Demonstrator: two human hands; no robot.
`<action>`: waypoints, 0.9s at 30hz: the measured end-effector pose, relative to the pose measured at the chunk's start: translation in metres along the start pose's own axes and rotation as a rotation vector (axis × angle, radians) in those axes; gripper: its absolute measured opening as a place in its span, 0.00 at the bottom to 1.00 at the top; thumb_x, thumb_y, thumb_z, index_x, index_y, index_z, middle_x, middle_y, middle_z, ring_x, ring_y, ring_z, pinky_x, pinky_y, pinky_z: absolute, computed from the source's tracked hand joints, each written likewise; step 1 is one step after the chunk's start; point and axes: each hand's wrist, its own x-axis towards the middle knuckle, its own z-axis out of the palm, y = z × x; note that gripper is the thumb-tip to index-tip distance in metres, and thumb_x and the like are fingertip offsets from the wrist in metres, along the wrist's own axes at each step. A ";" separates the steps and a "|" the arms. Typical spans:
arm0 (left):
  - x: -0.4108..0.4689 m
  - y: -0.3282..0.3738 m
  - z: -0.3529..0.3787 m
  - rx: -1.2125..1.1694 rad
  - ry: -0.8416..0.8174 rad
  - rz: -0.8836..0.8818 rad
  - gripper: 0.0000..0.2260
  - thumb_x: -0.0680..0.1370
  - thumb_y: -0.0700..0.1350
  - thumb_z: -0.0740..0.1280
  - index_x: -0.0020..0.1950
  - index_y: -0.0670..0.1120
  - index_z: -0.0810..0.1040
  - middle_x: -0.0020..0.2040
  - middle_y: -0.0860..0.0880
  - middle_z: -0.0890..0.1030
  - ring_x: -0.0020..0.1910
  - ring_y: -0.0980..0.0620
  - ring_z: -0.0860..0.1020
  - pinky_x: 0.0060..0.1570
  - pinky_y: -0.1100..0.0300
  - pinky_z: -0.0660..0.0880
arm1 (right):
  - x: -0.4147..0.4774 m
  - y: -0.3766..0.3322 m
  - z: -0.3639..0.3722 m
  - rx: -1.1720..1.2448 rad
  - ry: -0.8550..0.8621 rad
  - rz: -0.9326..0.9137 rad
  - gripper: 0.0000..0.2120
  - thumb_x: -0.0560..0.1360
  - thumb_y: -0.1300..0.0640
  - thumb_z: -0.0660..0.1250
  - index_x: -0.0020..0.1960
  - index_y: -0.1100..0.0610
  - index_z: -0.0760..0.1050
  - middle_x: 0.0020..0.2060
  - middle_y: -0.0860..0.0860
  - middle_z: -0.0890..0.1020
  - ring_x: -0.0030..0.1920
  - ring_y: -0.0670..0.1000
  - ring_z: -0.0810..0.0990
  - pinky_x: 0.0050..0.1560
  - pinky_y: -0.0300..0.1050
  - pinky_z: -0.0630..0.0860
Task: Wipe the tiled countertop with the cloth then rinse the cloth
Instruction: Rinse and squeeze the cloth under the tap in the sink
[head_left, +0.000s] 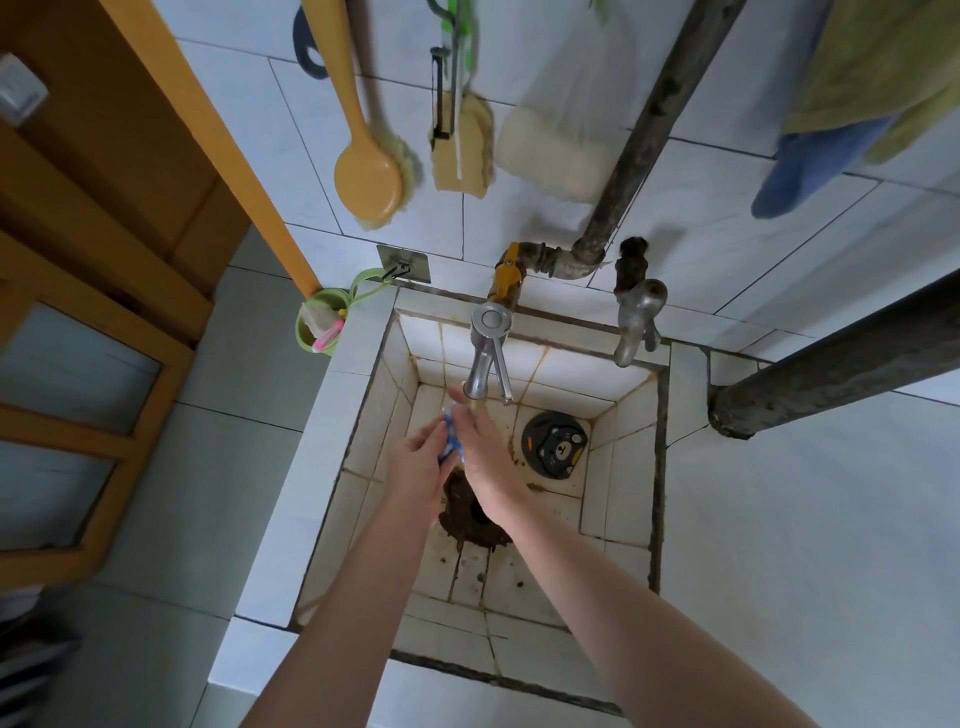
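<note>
A small blue and white cloth (450, 440) is bunched between my two hands, low in the tiled sink (623, 457), right under the spout of the chrome tap (484, 358). My left hand (415, 470) grips the cloth from the left with curled fingers. My right hand (485, 457) presses against the cloth from the right, fingers reaching up toward the spout. Most of the cloth is hidden by the hands. The white tiled countertop (805, 545) spreads to the right of the sink.
A dark rusty drain hole (470, 514) lies under my wrists, and a round bear-print drain cover (555, 442) sits to the right. A second old tap (636, 319) and pipes hang above the sink. Brushes and sponges hang on the wall. A green cup (319, 325) hangs at the sink's left.
</note>
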 end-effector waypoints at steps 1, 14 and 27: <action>0.000 -0.002 -0.001 0.060 -0.019 0.005 0.09 0.78 0.36 0.61 0.56 0.41 0.77 0.53 0.43 0.79 0.51 0.50 0.79 0.46 0.61 0.78 | 0.002 -0.001 0.001 -0.038 0.080 -0.012 0.15 0.82 0.55 0.54 0.63 0.62 0.69 0.53 0.63 0.76 0.52 0.56 0.77 0.47 0.35 0.74; 0.005 -0.005 0.001 0.059 0.044 0.063 0.13 0.78 0.36 0.60 0.62 0.40 0.74 0.56 0.43 0.78 0.51 0.52 0.78 0.40 0.67 0.79 | -0.002 -0.002 -0.001 0.090 -0.089 0.040 0.17 0.80 0.63 0.57 0.68 0.60 0.65 0.52 0.51 0.75 0.54 0.48 0.75 0.63 0.45 0.71; 0.001 -0.005 -0.005 0.122 -0.032 0.015 0.13 0.77 0.33 0.61 0.60 0.40 0.75 0.54 0.44 0.79 0.52 0.48 0.80 0.47 0.60 0.79 | 0.009 -0.016 -0.010 -0.201 0.237 -0.001 0.13 0.82 0.52 0.55 0.49 0.60 0.73 0.45 0.58 0.79 0.49 0.55 0.79 0.52 0.48 0.77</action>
